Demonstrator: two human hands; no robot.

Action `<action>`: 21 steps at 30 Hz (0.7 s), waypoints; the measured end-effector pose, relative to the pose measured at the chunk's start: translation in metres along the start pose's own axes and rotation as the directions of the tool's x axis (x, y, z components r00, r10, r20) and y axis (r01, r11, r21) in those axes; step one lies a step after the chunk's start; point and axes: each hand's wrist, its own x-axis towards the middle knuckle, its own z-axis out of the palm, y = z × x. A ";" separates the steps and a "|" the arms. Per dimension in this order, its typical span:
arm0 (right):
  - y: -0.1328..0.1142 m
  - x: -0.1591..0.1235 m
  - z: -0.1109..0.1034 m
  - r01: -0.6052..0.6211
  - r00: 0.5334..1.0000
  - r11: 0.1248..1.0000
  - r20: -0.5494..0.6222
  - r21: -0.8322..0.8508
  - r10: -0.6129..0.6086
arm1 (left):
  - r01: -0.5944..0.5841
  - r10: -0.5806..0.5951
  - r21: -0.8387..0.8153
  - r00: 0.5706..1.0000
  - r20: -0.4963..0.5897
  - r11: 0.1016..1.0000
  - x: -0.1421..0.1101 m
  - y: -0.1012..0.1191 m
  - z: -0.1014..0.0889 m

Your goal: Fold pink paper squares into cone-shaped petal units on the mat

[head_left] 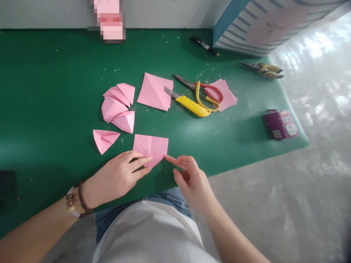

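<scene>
A creased pink sheet of paper (153, 146) lies at the near edge of the green table, its lower right corner folded in. My left hand (120, 173) rests flat on its lower left part, fingers stretched out. At its right edge, my right hand (190, 175) touches the paper with the extended index fingertip, the other fingers curled and the thumb apart. Left of the sheet lies a folded pink paper piece (105, 139). Beyond it sits a cluster of several folded pink pieces (115, 107). A pink square sheet (153, 91) with a diagonal crease lies behind.
A yellow utility knife (192, 105) overlaps the square sheet's edge. Scissors (204, 95) lie on more pink paper (229, 96). Pliers (264, 69), a purple box (282, 124) and a black pen (204, 45) are farther right. A striped box (255, 27) stands at the back.
</scene>
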 end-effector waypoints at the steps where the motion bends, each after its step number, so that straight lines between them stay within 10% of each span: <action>1: 0.001 0.000 -0.002 0.001 1.000 1.000 -0.015 0.002 -0.001 | 0.002 -0.002 -0.002 1.000 -0.002 1.000 0.000 0.000 0.000; 9: 0.000 0.011 0.001 0.323 0.898 0.888 -0.189 -0.328 -0.397 | -0.011 0.011 -0.034 1.000 0.006 0.999 0.003 0.000 -0.003; 14: 0.004 0.032 0.013 0.442 0.805 0.635 -0.032 -0.634 -0.592 | 0.056 -0.057 -0.037 0.998 -0.027 0.998 0.001 0.001 -0.004; 21: 0.000 0.028 0.031 0.559 0.777 0.591 0.118 -0.581 -0.619 | 0.076 -0.078 -0.048 0.996 -0.043 0.996 0.002 0.002 -0.004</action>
